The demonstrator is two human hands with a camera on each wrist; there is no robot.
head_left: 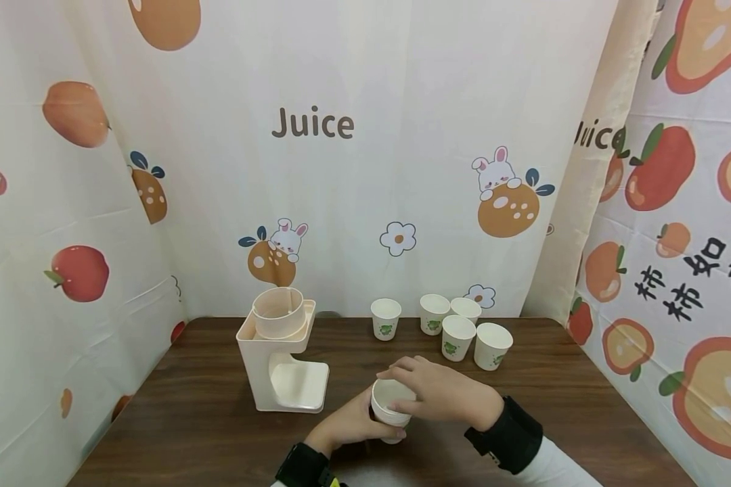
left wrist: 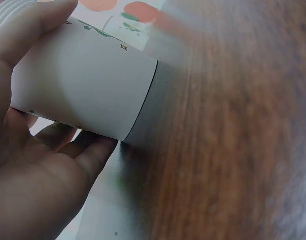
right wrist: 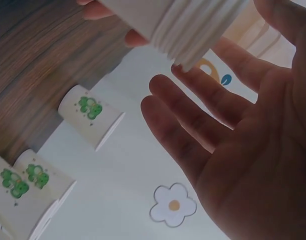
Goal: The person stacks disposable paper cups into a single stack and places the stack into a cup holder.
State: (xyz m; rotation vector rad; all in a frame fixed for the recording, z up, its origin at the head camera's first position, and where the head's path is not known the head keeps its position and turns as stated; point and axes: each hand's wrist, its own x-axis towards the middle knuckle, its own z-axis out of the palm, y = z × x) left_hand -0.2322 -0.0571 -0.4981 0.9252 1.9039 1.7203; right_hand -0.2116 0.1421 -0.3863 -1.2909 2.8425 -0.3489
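A stack of nested white paper cups (head_left: 392, 414) is tilted a little above the table near its front. My left hand (head_left: 355, 421) grips the stack round its side; in the left wrist view the thumb lies over the bottom cup's wall (left wrist: 88, 75) and the fingers curl beneath. At the top of the stack is my right hand (head_left: 441, 391), its fingers reaching across the mouth and its thumb by the near rim. In the right wrist view these fingers (right wrist: 185, 135) are spread and fairly straight, with one fingertip close to the stacked rims (right wrist: 193, 35); contact is unclear.
Several single paper cups with green prints, such as this one (head_left: 386, 319) and this one (head_left: 493, 346), stand upright toward the back right. A cream appliance (head_left: 258, 372) with a round container (head_left: 278, 314) on top stands left of centre on the brown table (head_left: 207, 406). Printed curtains enclose the table.
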